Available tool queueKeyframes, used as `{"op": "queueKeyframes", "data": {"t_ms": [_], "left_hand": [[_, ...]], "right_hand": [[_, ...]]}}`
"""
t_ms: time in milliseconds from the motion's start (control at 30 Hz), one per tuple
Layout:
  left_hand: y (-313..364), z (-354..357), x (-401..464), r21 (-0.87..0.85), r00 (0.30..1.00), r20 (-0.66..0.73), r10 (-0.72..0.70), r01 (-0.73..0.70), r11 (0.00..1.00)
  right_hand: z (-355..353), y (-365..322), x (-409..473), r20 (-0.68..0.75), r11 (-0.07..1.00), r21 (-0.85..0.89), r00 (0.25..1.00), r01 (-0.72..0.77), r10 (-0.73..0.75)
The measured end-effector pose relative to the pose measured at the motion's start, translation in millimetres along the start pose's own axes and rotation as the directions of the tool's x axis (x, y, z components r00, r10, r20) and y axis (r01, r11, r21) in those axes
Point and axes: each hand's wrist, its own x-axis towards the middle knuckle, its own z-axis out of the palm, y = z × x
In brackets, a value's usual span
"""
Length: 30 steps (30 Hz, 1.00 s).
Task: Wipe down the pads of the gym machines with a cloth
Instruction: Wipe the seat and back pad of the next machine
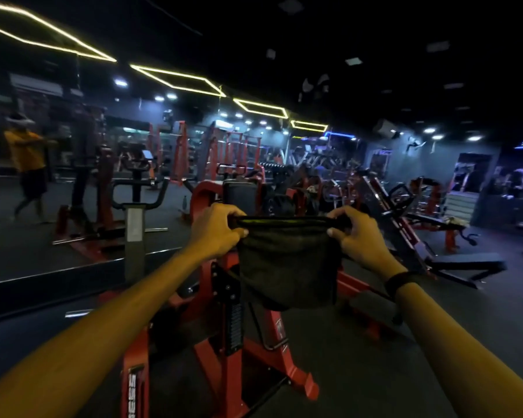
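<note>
Room: a dim gym is seen, lit by yellow hexagonal ceiling strips and small white spotlights; a wall mirror runs along the left side, and a dark floor lies underfoot.
Machines: a red-framed machine is stood directly ahead and below; rows of further red machines are seen beyond, too blurred to be told apart.
Pad: a dark upholstered pad is mounted at the top of the near machine, just behind the hands.
Cloth: a dark cloth is held up in the air, stretched flat between both hands, its lower part hanging free over the frame.
Left hand: its grip is clamped on the cloth's upper left corner, fingers curled round the bunched edge.
Right hand: its grip is clamped on the upper right corner; a dark band is worn at the wrist.
Reason for hold: the cloth appears to be pulled taut so that it can be opened out or refolded to a flat face for wiping.
Progress: the pad is not touched by the cloth; wiping of this pad is judged not yet begun.
</note>
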Motion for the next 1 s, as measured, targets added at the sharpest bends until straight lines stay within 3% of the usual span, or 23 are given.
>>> {"op": "queueKeyframes", "data": {"t_ms": [167,567,867,1000], "left_hand": [[-41.1,24.7,38.8,0.054,0.993,0.008,-0.117,0.116,0.992],[-162.9,98.5,190.0,0.06,0.988,-0.089,-0.127,0.133,0.989],[-226.1,124.7,283.5,0.028,0.973,-0.162,-0.163,0.169,0.985],[-253.4,131.2,311.3,-0.027,0.949,-0.216,-0.231,0.231,0.973]], "right_hand": [[52.4,48.9,51.9,0.107,0.999,0.024,0.994,-0.024,0.021],[152.7,135.7,211.4,0.177,0.973,0.177,0.977,-0.148,0.116],[238.0,183.7,309.0,0.075,0.84,0.5,0.977,-0.21,0.2],[279.8,201.5,341.9,-0.019,0.881,0.468,0.996,-0.071,0.09]]}}
